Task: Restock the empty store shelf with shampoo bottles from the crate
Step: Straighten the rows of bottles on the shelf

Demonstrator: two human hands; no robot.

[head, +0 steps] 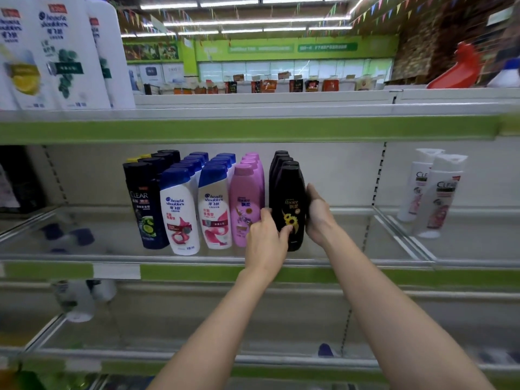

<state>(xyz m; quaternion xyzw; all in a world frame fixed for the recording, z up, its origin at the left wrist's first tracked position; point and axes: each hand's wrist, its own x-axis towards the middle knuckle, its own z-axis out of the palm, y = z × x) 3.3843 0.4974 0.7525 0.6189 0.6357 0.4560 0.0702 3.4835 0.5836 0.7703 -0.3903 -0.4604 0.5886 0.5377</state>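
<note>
Now black bottle (289,204) between hands

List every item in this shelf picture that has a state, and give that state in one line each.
Front black Rejoice shampoo bottle: upright on the shelf, capped, held on both sides.
Left hand: fingers curled on the bottle's front.
Right hand: cupping its right side.
Pink Rejoice bottles: upright, capped, in a row.
Middle white metal shelf: partly filled.

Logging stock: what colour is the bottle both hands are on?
Black bottle with a yellow sunflower, head view.
</note>
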